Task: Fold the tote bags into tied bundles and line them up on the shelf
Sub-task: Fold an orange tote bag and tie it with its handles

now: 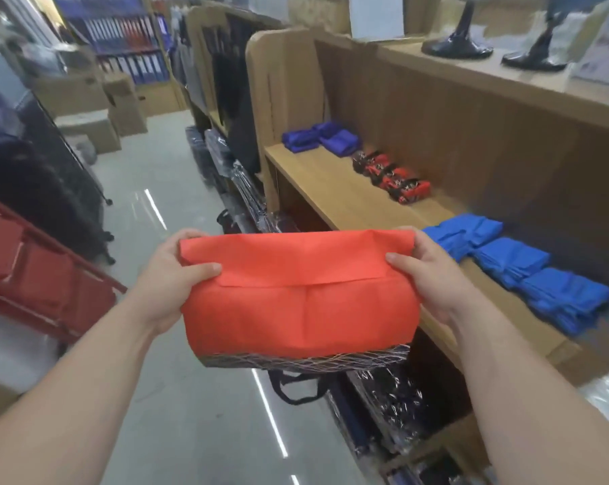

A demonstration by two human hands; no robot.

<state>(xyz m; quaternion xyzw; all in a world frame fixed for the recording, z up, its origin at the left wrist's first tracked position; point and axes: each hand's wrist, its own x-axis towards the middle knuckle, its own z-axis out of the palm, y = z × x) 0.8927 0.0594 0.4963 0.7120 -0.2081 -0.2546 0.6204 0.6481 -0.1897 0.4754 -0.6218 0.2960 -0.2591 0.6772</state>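
from the head view, a wooden shelf (331,194) runs up the right side of the frame. three groups lie on it in a row: dark blue bundles (318,138) at upper centre, red-and-black bundles (392,176) just to their right, and bright blue bundles (527,271) at middle right. on the board above, at upper right, stand two black stands (457,47). plastic-wrapped goods (394,390) fill the space under the shelf. a red rack (33,274) sits at lower left, with cardboard boxes (96,110) and rows of binders (128,40) at upper left.

you hold the orange tote bag (299,295) in mid-air at the centre of the frame, in front of the shelf edge and not touching it. its top part is folded down over the front. your left hand (177,271) pinches the bag's left edge, with the thumb on the front and the fingers curled behind. your right hand (432,274) grips the right edge the same way.

a dark patterned band (306,358) shows along the bag's lower edge. a black strap loop (296,390) hangs below it, and you cannot tell what it belongs to. your fingers are hidden behind the cloth. the shelf's far right is blurred and cut off by the frame edge.
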